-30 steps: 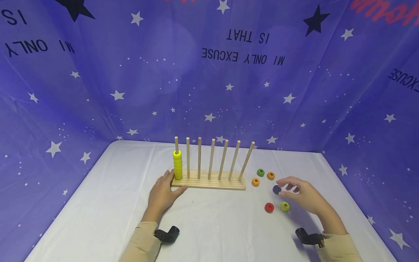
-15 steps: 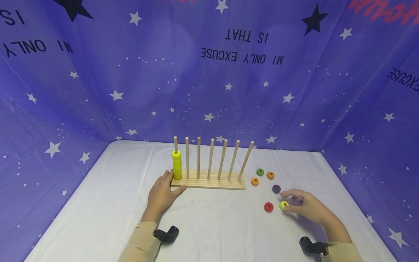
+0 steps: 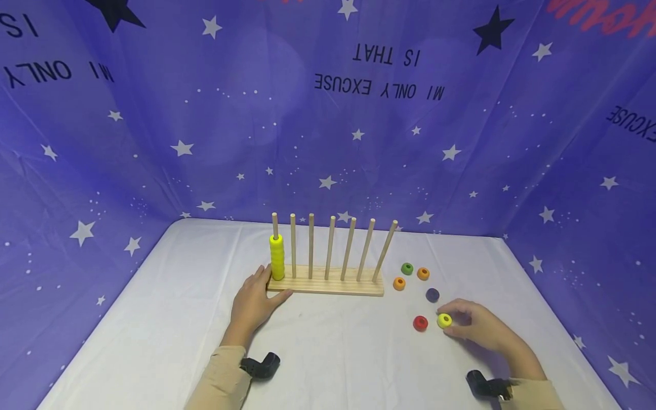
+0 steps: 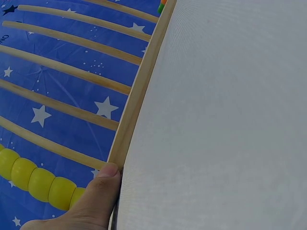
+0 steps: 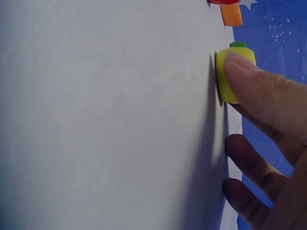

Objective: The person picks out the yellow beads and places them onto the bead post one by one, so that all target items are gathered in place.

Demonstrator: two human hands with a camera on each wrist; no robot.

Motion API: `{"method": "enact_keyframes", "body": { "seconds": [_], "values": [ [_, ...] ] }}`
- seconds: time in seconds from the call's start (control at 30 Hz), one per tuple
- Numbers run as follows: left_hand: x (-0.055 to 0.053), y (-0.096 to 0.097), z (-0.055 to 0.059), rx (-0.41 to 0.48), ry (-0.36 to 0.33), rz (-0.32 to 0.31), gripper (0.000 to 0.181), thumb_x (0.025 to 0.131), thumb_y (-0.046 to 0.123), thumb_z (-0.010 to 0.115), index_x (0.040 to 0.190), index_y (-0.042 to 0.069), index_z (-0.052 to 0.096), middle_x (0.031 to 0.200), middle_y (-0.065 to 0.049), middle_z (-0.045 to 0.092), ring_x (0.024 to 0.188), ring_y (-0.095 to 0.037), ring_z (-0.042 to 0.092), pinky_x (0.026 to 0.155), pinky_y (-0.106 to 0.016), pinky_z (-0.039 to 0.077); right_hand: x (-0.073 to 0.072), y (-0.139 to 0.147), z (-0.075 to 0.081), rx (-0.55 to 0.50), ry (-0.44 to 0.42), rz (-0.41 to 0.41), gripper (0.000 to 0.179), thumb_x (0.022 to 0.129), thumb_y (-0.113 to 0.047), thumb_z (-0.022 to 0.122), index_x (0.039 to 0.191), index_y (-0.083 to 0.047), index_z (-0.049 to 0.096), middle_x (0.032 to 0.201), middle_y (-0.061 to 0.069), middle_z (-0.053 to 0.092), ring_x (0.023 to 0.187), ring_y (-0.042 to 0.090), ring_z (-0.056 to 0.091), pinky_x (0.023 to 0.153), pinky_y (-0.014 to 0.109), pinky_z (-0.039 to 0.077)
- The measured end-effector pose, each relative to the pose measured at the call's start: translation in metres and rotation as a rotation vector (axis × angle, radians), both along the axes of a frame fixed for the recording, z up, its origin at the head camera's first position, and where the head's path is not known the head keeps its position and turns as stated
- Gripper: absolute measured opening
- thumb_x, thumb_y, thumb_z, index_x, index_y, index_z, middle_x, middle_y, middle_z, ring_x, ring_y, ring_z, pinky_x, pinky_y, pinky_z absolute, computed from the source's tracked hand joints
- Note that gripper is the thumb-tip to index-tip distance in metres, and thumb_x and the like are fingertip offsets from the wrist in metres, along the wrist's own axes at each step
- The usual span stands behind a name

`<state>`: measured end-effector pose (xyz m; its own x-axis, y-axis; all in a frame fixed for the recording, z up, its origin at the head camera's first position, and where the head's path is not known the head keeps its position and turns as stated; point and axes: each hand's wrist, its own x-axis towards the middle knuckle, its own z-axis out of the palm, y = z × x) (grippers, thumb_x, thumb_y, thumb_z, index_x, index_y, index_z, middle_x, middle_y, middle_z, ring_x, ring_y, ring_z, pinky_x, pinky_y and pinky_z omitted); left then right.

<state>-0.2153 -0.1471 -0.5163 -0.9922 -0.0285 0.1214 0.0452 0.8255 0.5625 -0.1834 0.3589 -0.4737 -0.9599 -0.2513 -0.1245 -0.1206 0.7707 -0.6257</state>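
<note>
A wooden peg rack (image 3: 333, 286) with several upright pegs stands on the white table. Yellow beads (image 3: 277, 258) are stacked on its leftmost peg. My left hand (image 3: 253, 304) holds the rack's left end, its thumb (image 4: 106, 178) along the front edge of the base; the other fingers are partly hidden behind. At the right, my right hand (image 3: 482, 326) pinches a loose yellow bead (image 3: 444, 320) between thumb and forefinger, at or close to the tabletop. In the right wrist view the thumb covers part of that bead (image 5: 223, 79), and the other fingers are spread below.
Near the right hand lie a red bead (image 3: 420, 323) and a dark blue bead (image 3: 433, 295). Farther back are a green bead (image 3: 407, 269) and two orange beads, one (image 3: 399, 283) nearer the rack. A purple star-printed cloth (image 3: 328, 142) rises behind the table.
My right hand has moved from the dark blue bead toward me to the yellow one, and its thumb and forefinger have closed on it. The left hand stays in place.
</note>
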Motion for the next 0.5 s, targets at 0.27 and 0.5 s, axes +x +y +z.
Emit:
{"method": "enact_keyframes", "body": {
  "seconds": [0.27, 0.5],
  "values": [
    [-0.001, 0.0, -0.001, 0.009, -0.004, 0.001, 0.093, 0.083, 0.059, 0.071, 0.155, 0.012, 0.034, 0.157, -0.02, 0.037, 0.143, -0.046, 0.037, 0.114, -0.064, 0.033, -0.009, -0.008, 0.012, 0.057, 0.066, -0.003, 0.039, 0.079, -0.031, 0.082, 0.115, -0.021, 0.071, 0.117, 0.001, 0.069, 0.105, 0.022, 0.06, 0.09, 0.043, 0.052],
    [-0.001, 0.0, -0.002, 0.008, -0.012, 0.004, 0.094, 0.083, 0.059, 0.071, 0.155, 0.012, 0.034, 0.158, -0.02, 0.036, 0.143, -0.046, 0.036, 0.114, -0.064, 0.032, -0.025, -0.017, 0.033, 0.047, 0.184, 0.031, 0.036, 0.085, -0.032, 0.079, 0.116, -0.015, 0.072, 0.109, -0.005, 0.069, 0.092, 0.009, 0.057, 0.077, 0.026, 0.05]
  ]
}}
